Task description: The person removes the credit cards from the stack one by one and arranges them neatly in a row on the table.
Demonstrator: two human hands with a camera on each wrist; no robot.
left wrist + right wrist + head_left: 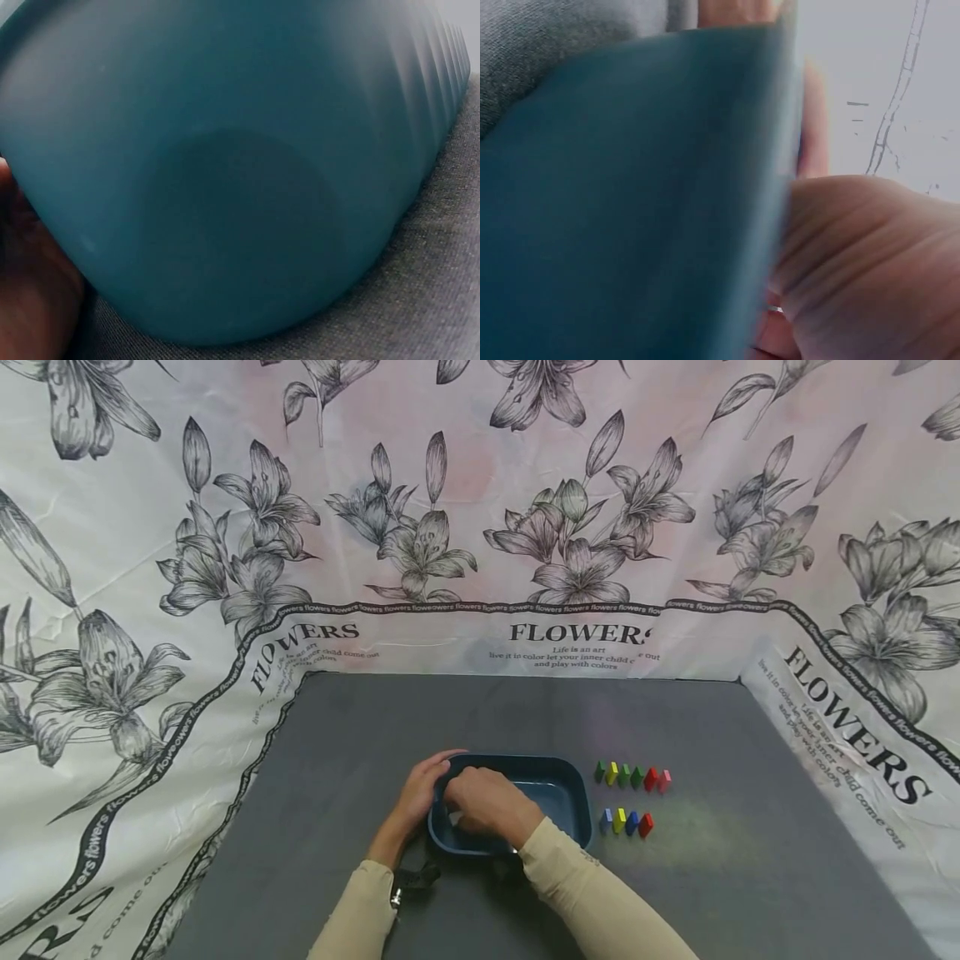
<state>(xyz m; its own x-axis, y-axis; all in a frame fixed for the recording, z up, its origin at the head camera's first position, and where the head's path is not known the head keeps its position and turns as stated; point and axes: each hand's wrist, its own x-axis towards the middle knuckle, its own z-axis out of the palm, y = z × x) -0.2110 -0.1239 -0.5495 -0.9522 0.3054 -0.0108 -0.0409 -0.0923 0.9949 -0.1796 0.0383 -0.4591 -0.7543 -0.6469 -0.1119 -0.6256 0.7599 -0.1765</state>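
A dark blue rectangular tray (555,793) with rounded corners stands on the grey table. Along its left side, my left hand (418,789) holds the rim near the far left corner. The left wrist view shows the tray's outer wall (240,187) close up, with part of that hand at the left edge. My right hand (487,800) reaches down inside the tray at its left half, fingers bent downward. Its fingertips are hidden, so whether they pinch something cannot be seen. In the right wrist view, the tray wall (630,195) blocks most of the scene.
Right of the tray, small coloured blocks stand upright in two rows. The far row has several green, yellow and red blocks (637,777); the near row has several blue, yellow and red ones (632,822). A flower-printed cloth (450,643) borders the table's back and sides.
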